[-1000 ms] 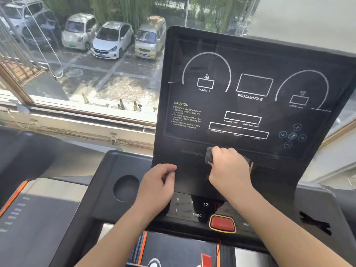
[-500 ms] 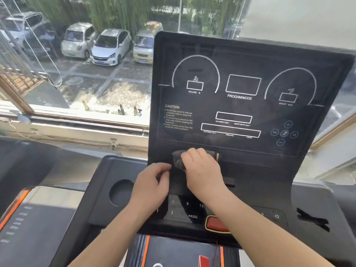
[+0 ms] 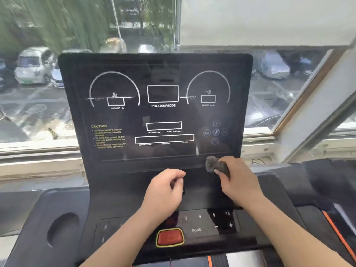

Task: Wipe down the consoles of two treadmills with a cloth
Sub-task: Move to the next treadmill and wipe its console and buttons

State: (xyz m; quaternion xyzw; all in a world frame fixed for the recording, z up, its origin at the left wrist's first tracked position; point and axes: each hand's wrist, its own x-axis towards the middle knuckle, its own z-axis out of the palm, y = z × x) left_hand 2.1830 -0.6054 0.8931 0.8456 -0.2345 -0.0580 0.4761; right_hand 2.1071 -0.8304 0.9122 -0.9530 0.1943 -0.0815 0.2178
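Observation:
A black treadmill console [image 3: 154,116] with white dial outlines and a yellow caution text stands upright in front of me. My right hand [image 3: 238,182] grips a dark grey cloth [image 3: 213,164] and presses it against the console's lower right edge, just below the display glass. My left hand [image 3: 165,191] rests with curled fingers on the ledge under the display, near the middle, holding nothing that I can see.
A red stop button [image 3: 170,237] and a keypad marked MODE [image 3: 196,229] lie below the hands. A round cup recess [image 3: 61,228] sits at lower left. Another treadmill [image 3: 327,189] stands to the right. A window [image 3: 34,93] overlooks parked cars.
My right hand has carried the cloth from the console's lower left toward its lower right edge. The view has swung so the console faces me squarely. My left hand stays on the ledge.

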